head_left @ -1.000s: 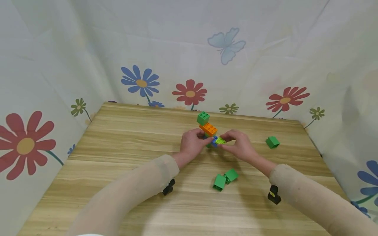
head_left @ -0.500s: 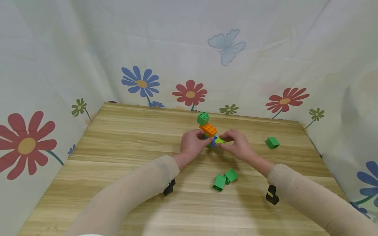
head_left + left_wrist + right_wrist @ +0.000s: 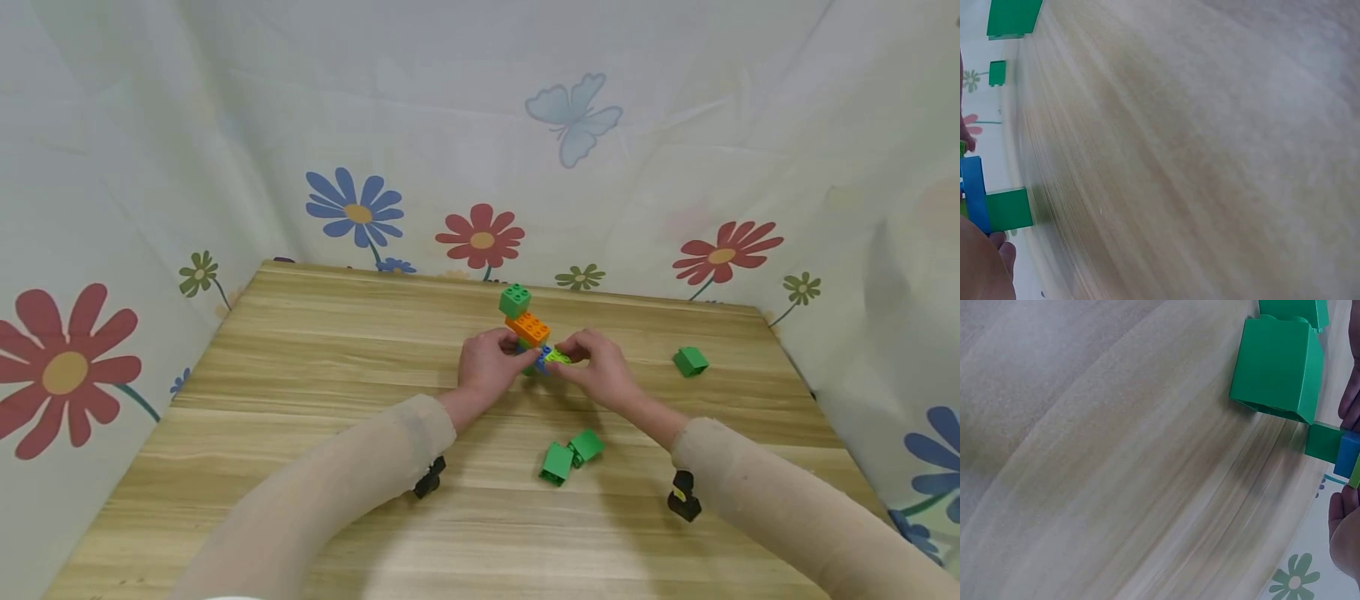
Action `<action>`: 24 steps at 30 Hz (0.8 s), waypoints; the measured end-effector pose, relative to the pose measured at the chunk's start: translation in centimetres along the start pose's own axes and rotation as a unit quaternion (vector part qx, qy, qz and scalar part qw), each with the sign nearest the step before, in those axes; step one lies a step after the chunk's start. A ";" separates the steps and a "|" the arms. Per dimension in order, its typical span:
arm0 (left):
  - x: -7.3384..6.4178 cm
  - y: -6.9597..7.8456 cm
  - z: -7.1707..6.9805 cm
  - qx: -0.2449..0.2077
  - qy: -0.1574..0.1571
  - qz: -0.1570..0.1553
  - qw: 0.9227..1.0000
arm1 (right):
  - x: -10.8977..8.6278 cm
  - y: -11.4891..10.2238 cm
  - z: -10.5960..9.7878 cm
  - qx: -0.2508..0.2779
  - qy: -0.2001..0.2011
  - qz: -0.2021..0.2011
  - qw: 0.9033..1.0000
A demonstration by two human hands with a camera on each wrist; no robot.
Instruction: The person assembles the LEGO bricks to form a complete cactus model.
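A toy brick stack stands near the middle of the table. Its base is a green brick (image 3: 1010, 209), which carries a blue brick (image 3: 975, 194). Higher up come an orange brick (image 3: 528, 328) and a green top brick (image 3: 515, 300), set off to the left. My left hand (image 3: 487, 367) grips the stack at the blue brick's level, thumb on the near side. At the blue brick's right end, my right hand (image 3: 603, 367) pinches a lime green brick (image 3: 557, 357). Fingers hide part of the stack's middle, and how firmly the lime brick is seated cannot be seen.
Two loose green bricks, one (image 3: 557, 463) touching or almost touching the other (image 3: 587, 447), lie on the wooden table (image 3: 337, 358) in front of the stack. Another green brick (image 3: 691, 362) lies to the right. A flower-printed curtain (image 3: 450, 100) surrounds the table's back and sides.
My right wrist and forearm have shifted slightly left, while the fingers stay on the lime brick. The left hand, the stack and the loose bricks look unchanged.
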State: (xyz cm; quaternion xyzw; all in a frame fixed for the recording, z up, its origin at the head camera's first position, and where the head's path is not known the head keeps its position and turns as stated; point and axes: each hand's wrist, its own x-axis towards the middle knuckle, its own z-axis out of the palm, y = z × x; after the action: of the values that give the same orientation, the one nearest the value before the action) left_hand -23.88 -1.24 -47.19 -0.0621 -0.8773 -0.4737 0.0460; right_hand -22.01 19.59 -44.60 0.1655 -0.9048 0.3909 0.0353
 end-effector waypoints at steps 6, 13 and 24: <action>0.0 0.0 0.1 0.000 0.004 -0.002 1.000 | 0.1 -0.5 -0.3 -0.023 -0.008 0.009 1.000; -0.1 0.1 0.0 -0.008 0.010 0.001 1.000 | 0.6 -0.6 -0.2 -0.011 -0.013 0.045 0.999; -0.1 0.1 0.2 -0.007 0.013 -0.004 1.000 | 0.3 -0.1 1.1 0.097 0.009 0.132 0.986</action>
State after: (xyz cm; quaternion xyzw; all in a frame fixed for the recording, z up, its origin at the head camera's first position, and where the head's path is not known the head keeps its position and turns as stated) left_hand -23.75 -1.06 -47.24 -0.0525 -0.8737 -0.4806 0.0549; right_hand -22.20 18.62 -45.20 0.0434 -0.8762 0.4794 -0.0249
